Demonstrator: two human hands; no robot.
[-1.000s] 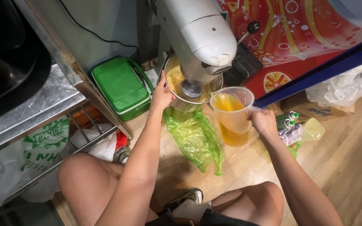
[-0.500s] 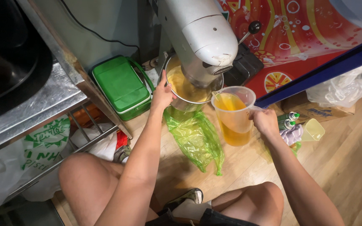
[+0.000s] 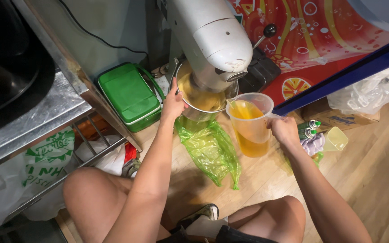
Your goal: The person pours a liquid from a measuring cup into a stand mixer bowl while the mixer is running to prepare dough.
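Steadying the metal mixing bowl [image 3: 202, 101] by its rim, the left hand [image 3: 173, 104] grips it under the white mixer head [image 3: 212, 38]. The right hand [image 3: 284, 131] clasps the handle of a clear jug [image 3: 250, 126] of orange liquid (spout at the bowl's edge). Pouring seems under way; next calls for a slow, steady tilt.

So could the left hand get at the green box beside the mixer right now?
Probably yes: the left hand rests on the mixer bowl, and the green box sits just beside it on the floor, lid unobstructed.
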